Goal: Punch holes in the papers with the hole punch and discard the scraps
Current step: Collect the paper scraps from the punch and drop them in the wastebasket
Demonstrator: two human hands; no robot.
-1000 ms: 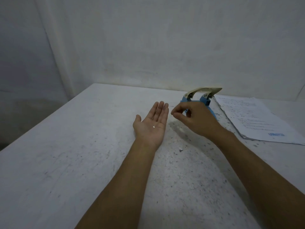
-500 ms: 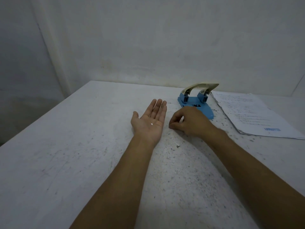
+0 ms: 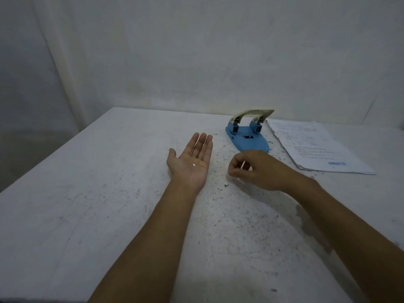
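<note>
Palm-up, the left hand (image 3: 192, 161) lies flat, fingers spread straight, a white scrap (image 3: 194, 164) resting below them. Curled fingertips of the right hand (image 3: 255, 170) pinch together; whether they grip anything cannot be told. Beyond them sits the hole punch (image 3: 247, 136), papers (image 3: 314, 147) alongside.

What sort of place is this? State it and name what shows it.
Probably a bare workroom or makeshift desk corner, not a furnished office. A scuffed, speckled white table stands against plain white walls; the only items on it are a blue hole punch and a stack of printed papers.
</note>
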